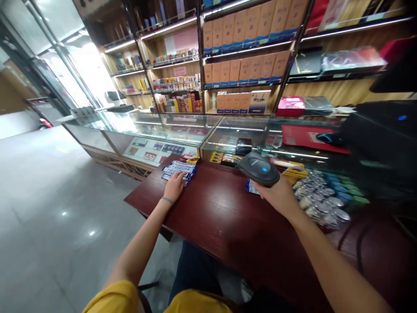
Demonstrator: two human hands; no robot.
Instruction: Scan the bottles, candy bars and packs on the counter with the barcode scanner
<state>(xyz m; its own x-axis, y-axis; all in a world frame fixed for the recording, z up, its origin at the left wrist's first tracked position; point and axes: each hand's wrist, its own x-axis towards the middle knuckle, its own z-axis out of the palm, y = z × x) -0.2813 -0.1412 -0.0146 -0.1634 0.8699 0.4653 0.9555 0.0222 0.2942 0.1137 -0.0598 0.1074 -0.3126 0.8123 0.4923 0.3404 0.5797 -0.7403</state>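
We've got our right hand [277, 196] wrapped around a black handheld scanner [257, 167], just right of centre in the frame. Our left hand [175, 187] is on the blue-and-white packets [178, 167] left of centre, can't tell if it's gripping any. Dark red table [211, 213] underneath, lower middle.

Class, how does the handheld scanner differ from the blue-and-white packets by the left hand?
The scanner is dark with a lit blue spot; the packets are blue and white. The scanner is gripped in the right hand; the packets lie on the table. The scanner is single; the packets form a spread pile. Both are near a hand.
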